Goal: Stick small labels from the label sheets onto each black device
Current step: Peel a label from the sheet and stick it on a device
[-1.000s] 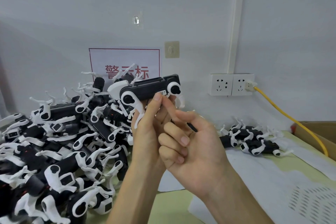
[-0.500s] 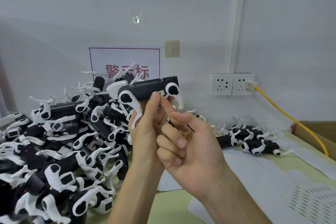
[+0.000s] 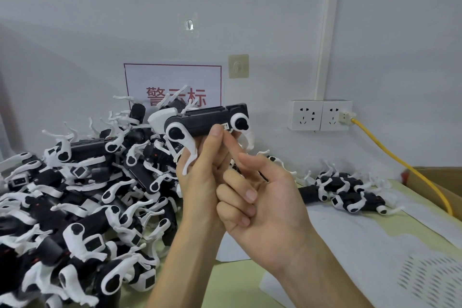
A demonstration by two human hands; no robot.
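Observation:
My left hand (image 3: 202, 182) grips a black device (image 3: 207, 122) with white legs and holds it up level in front of the wall. A small white label (image 3: 225, 126) sits on its lower edge near the right end. My right hand (image 3: 265, 207) is just to the right, its straight index fingertip touching the device beside the label while the other fingers are curled in. White label sheets (image 3: 362, 232) lie flat on the table under my right arm.
A large pile of black and white devices (image 3: 75, 195) fills the table's left side. A few more devices (image 3: 350, 192) lie at the back right. A cardboard box (image 3: 440, 182), a yellow cable (image 3: 400, 165) and wall sockets (image 3: 320, 115) are on the right.
The held device wobbled slightly left and back. My right index finger stays at the label; both hands are otherwise in place.

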